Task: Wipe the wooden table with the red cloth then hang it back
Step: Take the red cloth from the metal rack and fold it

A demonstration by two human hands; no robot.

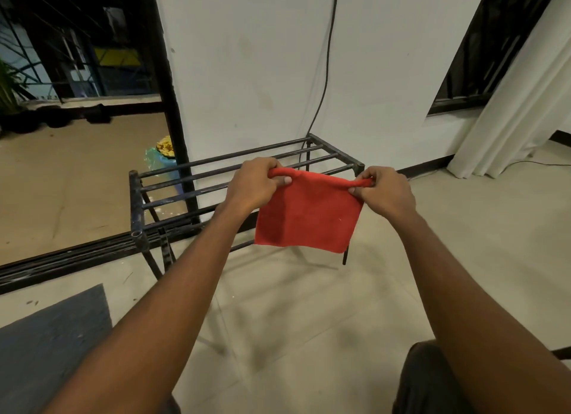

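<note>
The red cloth (309,212) hangs flat in front of a black metal rack (191,178), its top edge rolled over at the rack's front bar. My left hand (256,184) grips the cloth's top left corner. My right hand (383,194) pinches the top right corner. Both arms reach forward from the bottom of the frame. No wooden table is in view.
The rack stands against a white wall (262,73) with a black cable (324,73) running down it. An open sliding door (167,89) lies to the left, a grey mat (52,336) at lower left, a white curtain (509,119) at right. Beige floor tiles lie below.
</note>
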